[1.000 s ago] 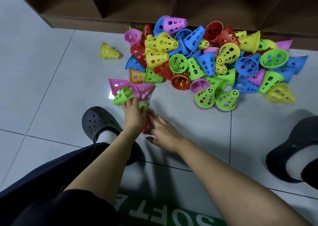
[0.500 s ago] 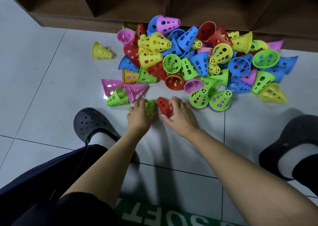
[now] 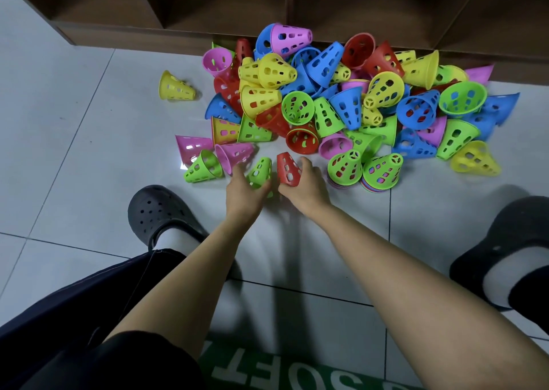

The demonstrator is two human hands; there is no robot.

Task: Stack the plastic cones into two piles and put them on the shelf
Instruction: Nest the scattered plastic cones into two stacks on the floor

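Our left hand (image 3: 242, 195) has its fingers closed round a green cone (image 3: 261, 172), our right hand (image 3: 306, 189) round a red cone (image 3: 287, 169), both low over the floor (image 3: 89, 151) just before the heap (image 3: 341, 98). We judge these perforated cones light, stiff and rather slick. They are best held by the side walls near the wide rim, so one slips over another.

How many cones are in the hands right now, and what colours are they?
1 green cone, in the left hand
1 red cone, in the right hand
Total: 2 cones held
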